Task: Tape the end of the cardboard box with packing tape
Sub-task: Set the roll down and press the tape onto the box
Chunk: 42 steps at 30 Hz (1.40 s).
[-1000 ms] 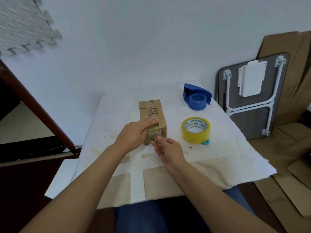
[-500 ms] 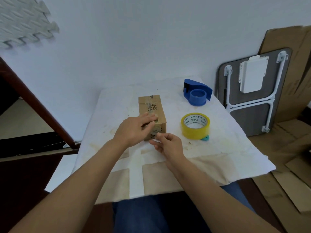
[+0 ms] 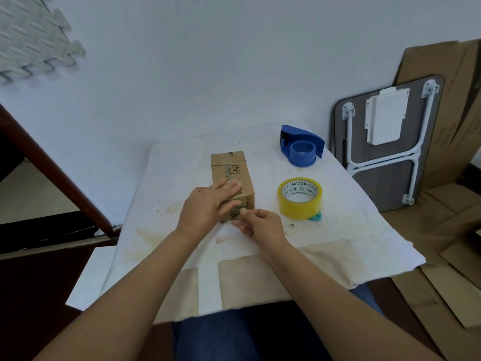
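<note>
A small brown cardboard box [image 3: 235, 173] lies lengthwise on the white-covered table, with a clear tape strip along its top. My left hand [image 3: 208, 205] lies over the box's near end, fingers flat on the top and thumb on the end face. My right hand [image 3: 261, 225] is at the near end face, thumb and forefinger pinched together against it on what looks like the end of the clear tape strip. The hands hide most of that face. A yellow packing tape roll [image 3: 299, 198] lies flat to the right of the box.
A blue tape dispenser [image 3: 302, 149] stands at the back right of the table [image 3: 169, 230]. A small teal piece [image 3: 316, 217] sticks out from under the roll. A folded table [image 3: 385, 142] and cardboard sheets [image 3: 447, 230] lean to the right. A dark wooden rail [image 3: 52, 165] runs on the left.
Both hands have stayed at the box's near end. My left fingers have spread flatter over the top, and my right pinch has shifted slightly on the end face.
</note>
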{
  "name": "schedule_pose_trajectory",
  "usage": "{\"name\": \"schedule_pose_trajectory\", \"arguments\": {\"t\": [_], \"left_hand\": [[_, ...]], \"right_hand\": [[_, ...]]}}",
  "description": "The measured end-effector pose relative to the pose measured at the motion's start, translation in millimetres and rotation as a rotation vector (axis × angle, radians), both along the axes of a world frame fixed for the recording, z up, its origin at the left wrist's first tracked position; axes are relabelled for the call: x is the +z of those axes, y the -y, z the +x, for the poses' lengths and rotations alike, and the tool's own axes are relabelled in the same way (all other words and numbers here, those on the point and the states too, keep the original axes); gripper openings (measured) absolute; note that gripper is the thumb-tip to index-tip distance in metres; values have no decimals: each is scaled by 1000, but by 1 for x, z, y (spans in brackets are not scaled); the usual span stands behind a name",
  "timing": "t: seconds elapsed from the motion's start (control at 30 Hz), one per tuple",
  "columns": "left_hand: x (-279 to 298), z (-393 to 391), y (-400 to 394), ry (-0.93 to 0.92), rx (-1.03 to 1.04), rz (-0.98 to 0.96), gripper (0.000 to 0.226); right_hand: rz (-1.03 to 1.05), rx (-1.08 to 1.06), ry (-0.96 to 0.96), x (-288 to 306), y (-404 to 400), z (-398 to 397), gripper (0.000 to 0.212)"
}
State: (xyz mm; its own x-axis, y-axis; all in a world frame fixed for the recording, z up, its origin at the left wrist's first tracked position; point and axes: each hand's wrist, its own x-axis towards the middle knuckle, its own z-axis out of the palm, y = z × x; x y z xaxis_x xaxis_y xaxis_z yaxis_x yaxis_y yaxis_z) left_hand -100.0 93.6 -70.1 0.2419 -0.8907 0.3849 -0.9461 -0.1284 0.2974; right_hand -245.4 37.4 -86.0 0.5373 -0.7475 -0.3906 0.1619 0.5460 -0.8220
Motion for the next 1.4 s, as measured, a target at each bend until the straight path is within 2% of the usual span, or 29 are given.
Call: {"name": "schedule_pose_trajectory", "arguments": {"t": [0.1,0.2,0.27,0.37,0.4,0.47,0.53,0.6,0.8,0.97,1.27,1.4], "left_hand": [[-3,0,-1,38,0,15,41],[-8,0,-2,79,-9,0,45],[-10,2,-3,107,-18,0,48],[-9,2,-4,128,-40,15,52],[-9,2,-5,132,-47,21,53],[-10,3,-6,129,-58,30,53],[-10,5,-6,134,-64,40,54],[-9,6,-6,144,-73,44,55],[-9,9,-5,125,-99,39,57],[-8,12,-6,98,-130,61,61],[-5,9,-7,80,-102,79,63],[-6,8,-7,88,-97,75,62]], "right_hand": [[16,-9,3,-1,5,-5,13],[-148,-71,-94,-4,6,-10,7],[-457,-117,-250,-3,8,-14,10],[-1083,-66,-452,3,20,-16,30],[-1226,-5,-477,6,27,-14,38],[-1356,168,-512,13,39,-6,54],[-1393,321,-528,20,51,3,65],[-1462,392,-562,26,61,8,65],[-1590,424,-563,27,73,11,57],[-1699,475,-593,23,76,10,63],[-1760,576,-644,28,77,5,75],[-1681,559,-650,37,79,8,65]]}}
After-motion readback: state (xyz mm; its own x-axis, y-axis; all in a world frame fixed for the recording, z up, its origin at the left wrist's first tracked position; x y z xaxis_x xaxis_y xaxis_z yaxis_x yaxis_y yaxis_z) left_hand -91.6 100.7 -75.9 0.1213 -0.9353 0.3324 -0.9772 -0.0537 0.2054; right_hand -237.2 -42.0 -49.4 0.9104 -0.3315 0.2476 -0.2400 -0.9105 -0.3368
